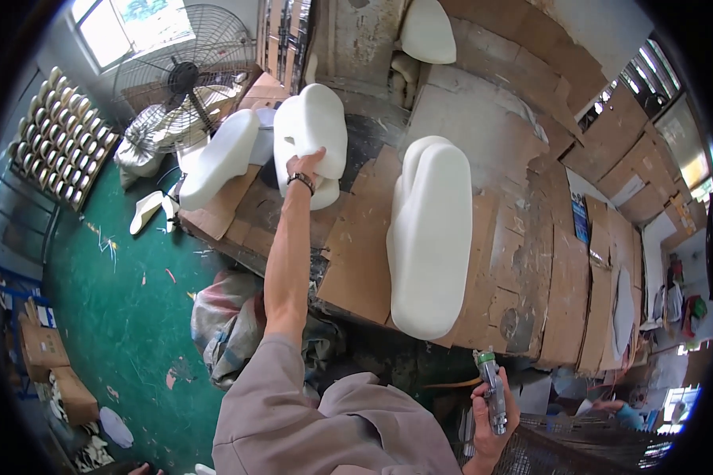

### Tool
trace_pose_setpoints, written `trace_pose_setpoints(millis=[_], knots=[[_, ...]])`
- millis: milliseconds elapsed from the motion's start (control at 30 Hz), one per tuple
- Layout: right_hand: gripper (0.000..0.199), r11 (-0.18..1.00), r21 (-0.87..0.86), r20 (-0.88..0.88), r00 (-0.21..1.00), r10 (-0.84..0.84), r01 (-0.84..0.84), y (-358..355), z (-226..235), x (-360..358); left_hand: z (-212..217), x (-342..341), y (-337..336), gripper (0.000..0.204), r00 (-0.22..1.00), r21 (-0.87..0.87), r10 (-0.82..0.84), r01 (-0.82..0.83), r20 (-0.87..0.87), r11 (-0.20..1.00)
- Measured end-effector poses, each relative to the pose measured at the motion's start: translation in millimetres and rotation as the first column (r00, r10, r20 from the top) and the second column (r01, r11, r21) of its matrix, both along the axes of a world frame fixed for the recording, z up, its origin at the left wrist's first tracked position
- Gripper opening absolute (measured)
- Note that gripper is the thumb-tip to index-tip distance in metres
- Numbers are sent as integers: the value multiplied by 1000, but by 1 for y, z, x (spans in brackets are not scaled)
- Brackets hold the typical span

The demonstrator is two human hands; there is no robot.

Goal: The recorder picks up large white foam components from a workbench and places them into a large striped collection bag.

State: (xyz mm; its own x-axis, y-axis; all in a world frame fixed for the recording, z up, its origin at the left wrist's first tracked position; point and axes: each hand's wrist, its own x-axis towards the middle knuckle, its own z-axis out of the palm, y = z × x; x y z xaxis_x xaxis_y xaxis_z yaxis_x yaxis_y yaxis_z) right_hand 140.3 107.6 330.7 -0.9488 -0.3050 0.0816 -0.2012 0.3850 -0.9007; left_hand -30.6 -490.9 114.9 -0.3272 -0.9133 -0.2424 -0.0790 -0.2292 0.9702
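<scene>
Item one, nearest: my right hand point(489, 404), low by my chest, fist wrapped round a metal spray gun point(491, 386), nozzle upward. Item two: my left hand point(307, 164), arm stretched far forward, fingers laid on the lower edge of a thick white moulded foam cushion point(313, 131) at the far left of the cardboard-covered workbench point(523, 261). Item three: a long white foam cushion point(430, 233), lying mid-bench, apart from both hands. Item four: a slimmer white foam piece point(218, 158), just left of the held cushion. Item five: a wire-caged standing fan point(184, 75), beyond, over the green floor point(127, 301).
</scene>
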Motion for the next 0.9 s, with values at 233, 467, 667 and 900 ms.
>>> trace_pose_setpoints(millis=[233, 467, 667, 900], knots=[[53, 998, 65, -28, 1000, 9, -8, -2, 1, 1, 11, 38, 27, 62, 757, 185, 80, 55, -648, 981], [52, 993, 104, 32, 998, 59, -63, -10, -1, -8, -16, 99, -22, 37, 898, 343, 72, 92, -435, 935], [48, 986, 99, 7, 991, 132, -132, -20, -3, -18, -25, 99, -59, 42, 860, 287, 42, 123, -509, 950], [51, 980, 108, -68, 982, 176, -168, -16, 0, -17, 10, 67, -17, 49, 860, 217, 77, 40, -505, 975]])
